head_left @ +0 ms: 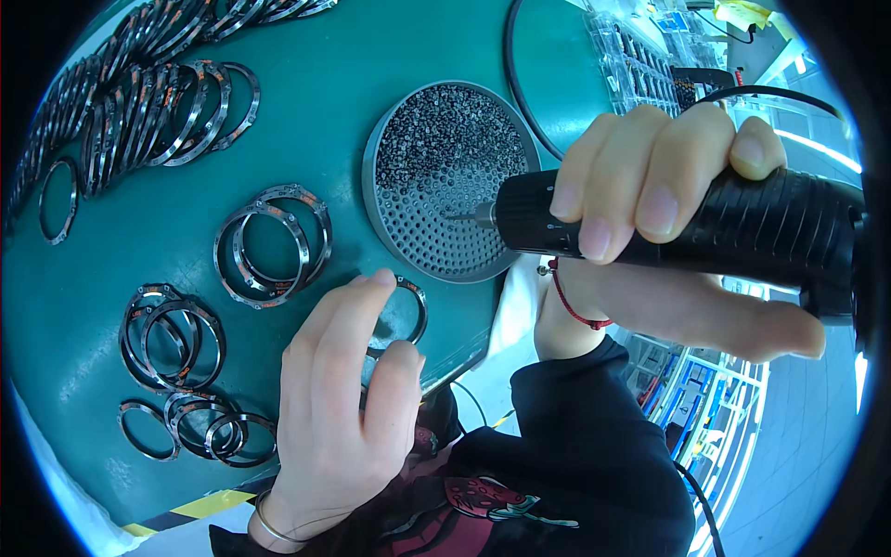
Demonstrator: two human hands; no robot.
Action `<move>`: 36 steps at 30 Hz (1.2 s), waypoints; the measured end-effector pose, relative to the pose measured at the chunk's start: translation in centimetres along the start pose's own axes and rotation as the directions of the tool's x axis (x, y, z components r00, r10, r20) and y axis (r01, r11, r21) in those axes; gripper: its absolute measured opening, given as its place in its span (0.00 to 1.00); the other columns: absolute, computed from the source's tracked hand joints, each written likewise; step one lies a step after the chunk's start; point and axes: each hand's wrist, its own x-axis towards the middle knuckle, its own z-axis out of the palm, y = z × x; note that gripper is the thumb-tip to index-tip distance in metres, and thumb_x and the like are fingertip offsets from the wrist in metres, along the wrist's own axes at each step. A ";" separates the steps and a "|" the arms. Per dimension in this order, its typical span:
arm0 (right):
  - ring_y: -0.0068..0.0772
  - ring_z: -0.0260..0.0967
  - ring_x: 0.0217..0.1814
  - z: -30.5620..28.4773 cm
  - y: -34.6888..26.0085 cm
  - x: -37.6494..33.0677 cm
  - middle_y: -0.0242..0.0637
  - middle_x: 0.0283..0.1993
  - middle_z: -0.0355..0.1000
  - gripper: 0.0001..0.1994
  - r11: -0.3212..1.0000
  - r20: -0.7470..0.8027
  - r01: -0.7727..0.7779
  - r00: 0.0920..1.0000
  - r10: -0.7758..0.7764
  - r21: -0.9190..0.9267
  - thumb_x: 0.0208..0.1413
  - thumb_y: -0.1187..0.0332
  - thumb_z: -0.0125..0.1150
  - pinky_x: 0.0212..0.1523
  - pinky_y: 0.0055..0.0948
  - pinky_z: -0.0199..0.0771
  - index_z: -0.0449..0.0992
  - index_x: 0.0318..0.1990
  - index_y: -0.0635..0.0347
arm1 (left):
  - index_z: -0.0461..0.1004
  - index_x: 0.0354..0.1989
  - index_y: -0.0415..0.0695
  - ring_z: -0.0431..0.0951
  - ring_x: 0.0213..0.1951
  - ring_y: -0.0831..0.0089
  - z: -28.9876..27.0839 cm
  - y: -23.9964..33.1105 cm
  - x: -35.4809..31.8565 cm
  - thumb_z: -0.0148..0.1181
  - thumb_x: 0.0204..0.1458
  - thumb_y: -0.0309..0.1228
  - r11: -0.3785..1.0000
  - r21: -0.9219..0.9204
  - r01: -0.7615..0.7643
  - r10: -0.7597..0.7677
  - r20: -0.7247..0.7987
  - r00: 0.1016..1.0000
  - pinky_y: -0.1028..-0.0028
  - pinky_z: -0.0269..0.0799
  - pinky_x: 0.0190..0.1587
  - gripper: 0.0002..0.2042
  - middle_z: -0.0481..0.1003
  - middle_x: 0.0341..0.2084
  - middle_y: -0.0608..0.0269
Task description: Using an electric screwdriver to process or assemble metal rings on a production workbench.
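Note:
My right hand [668,204] is wrapped around a black electric screwdriver [742,223] held almost level. Its thin bit points left over a round grey dish [373,200] with a floor full of small holes. Many tiny dark screws [445,130] are heaped in the dish's far half; whether the bit carries one is too small to tell. My left hand [343,399] curls over a thin dark metal ring [422,311] near the table's front edge. The index fingertip meets the ring's far rim and the thumb lies by its near side; part of the ring is hidden beneath the fingers.
Loose metal rings [223,246] lie in small overlapping groups left of the dish. Long rows of rings [139,111] stand at the far left of the green table [316,111]. A black cable [510,56] curves behind the dish. Clear plastic trays [640,65] sit at the far right.

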 end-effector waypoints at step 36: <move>0.32 0.70 0.18 3.2 0.9 0.7 0.42 0.32 0.69 0.36 0.988 0.136 0.031 0.989 -0.052 0.155 0.54 0.41 0.61 0.17 0.29 0.76 0.55 0.52 0.63 | 0.70 0.31 0.35 0.76 0.45 0.54 0.1 -0.2 -0.2 0.63 0.43 0.20 0.999 -0.034 0.010 -0.011 -0.019 1.000 0.66 0.75 0.43 0.08 0.70 0.49 0.44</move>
